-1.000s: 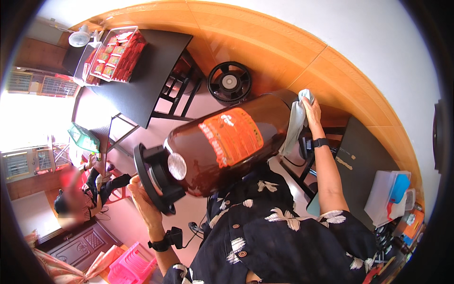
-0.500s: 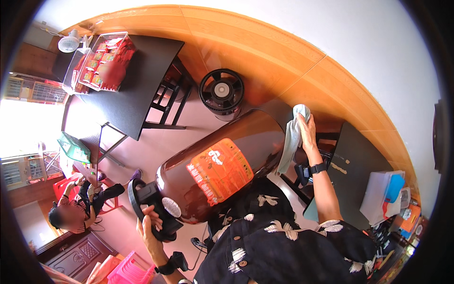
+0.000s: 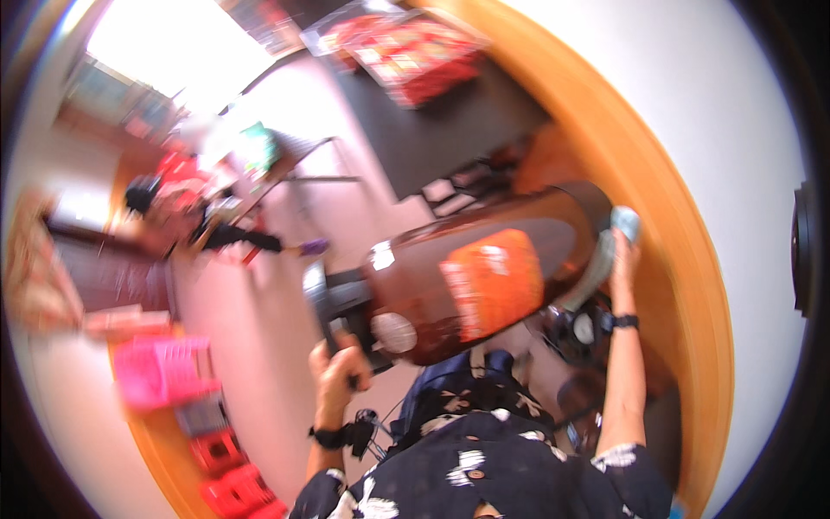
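A large glossy brown cylinder (image 3: 406, 281) with an orange label (image 3: 497, 281) is held up across my body, tilted with its right end higher. A black fitting (image 3: 346, 303) and a round pale disc (image 3: 394, 332) are at its left end. My left hand (image 3: 344, 368) is closed round the black fitting. At the other end, my right hand (image 3: 624, 259) is closed on a pale grey-green cloth (image 3: 596, 278), pressed against the cylinder's end. Its fingertips are partly hidden by the cloth. The exact kind of appliance is unclear.
A dark table (image 3: 450, 130) bears clear trays of red packets (image 3: 424, 56) ahead. To the left, a person (image 3: 173, 216) sits near a small table with a green basket (image 3: 259, 149). Pink plastic stools (image 3: 164, 372) stand lower left. An orange-panelled wall (image 3: 692, 346) runs close on the right.
My view has swung leftward, so the room has shifted and blurred. The cylinder, still in both hands, lies more level and further right in the picture. Both hands keep their grips.
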The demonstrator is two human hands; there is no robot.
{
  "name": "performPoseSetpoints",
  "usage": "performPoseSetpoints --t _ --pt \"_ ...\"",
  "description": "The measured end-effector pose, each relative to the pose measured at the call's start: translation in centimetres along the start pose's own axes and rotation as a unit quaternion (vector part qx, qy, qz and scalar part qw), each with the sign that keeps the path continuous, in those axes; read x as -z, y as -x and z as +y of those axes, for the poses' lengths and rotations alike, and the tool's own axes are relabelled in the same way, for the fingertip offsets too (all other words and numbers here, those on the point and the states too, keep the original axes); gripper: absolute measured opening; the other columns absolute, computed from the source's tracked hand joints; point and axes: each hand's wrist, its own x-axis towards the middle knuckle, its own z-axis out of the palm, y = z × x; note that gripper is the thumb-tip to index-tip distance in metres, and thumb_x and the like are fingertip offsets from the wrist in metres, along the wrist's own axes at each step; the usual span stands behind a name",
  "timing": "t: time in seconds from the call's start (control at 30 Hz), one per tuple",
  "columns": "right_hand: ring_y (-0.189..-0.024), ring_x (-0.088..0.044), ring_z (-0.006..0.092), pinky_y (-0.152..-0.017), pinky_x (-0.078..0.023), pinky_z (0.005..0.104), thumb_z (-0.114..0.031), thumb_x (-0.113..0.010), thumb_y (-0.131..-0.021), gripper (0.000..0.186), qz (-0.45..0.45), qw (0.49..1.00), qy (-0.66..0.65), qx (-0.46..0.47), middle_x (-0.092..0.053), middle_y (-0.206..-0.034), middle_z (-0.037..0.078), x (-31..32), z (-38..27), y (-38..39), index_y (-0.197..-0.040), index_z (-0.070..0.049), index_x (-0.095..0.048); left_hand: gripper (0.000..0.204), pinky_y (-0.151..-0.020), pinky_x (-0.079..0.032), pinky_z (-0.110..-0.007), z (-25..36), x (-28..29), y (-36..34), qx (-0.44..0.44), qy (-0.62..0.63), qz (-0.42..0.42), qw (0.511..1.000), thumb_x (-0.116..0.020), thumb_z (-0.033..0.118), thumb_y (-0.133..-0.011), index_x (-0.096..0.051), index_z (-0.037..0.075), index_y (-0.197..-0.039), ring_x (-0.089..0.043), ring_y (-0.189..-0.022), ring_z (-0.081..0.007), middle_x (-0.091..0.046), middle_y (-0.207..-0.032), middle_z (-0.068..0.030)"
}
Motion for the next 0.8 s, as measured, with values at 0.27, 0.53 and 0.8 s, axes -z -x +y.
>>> performPoseSetpoints --t 0.27,0.53,0.8 --pt "-0.131 -0.039 0.0218 -0.109 -0.028 0.037 -0.03 -0.059 -0.092 0.061 -0.116 0.992 -0.04 -0.036 -0.043 -0.143 0.009 -2.4 5.6 -2.9 -0.143 -0.005 -0.036 0.014 -0.04 -0.041 -0.023 0.3 -1.1 0.8 -0.038 -0.094 -0.066 0.993 -0.056 0.014 -0.093 -0.048 0.003 -0.09 -0.053 -0.044 -0.0107 -0.053 -0.058 -0.0045" --pt "-0.119 -0.049 0.0227 -0.101 -0.036 0.0362 -0.031 -0.056 -0.094 0.046 -0.205 0.958 0.173 0.104 -0.054 -0.128 0.015 -8.2 -4.5 7.2 -0.128 -0.001 -0.053 0.034 -0.041 -0.042 -0.022 2.3 -1.3 -0.5 -0.016 -0.064 -0.084 0.994 -0.044 0.032 -0.099 -0.043 0.001 -0.112 -0.054 -0.046 -0.0124 -0.051 -0.059 -0.0045" --pt "-0.112 -0.048 0.0317 -0.093 -0.036 0.0436 -0.018 -0.063 -0.082 0.041 -0.335 0.803 0.276 0.41 -0.05 -0.135 0.013 -20.5 -19.7 24.4 -0.118 -0.004 -0.053 0.024 -0.048 -0.046 -0.023 4.2 -0.1 -1.4 0.046 -0.101 -0.135 0.985 -0.059 0.016 -0.09 -0.048 0.002 -0.107 -0.059 -0.055 -0.0124 -0.056 -0.07 -0.0034"
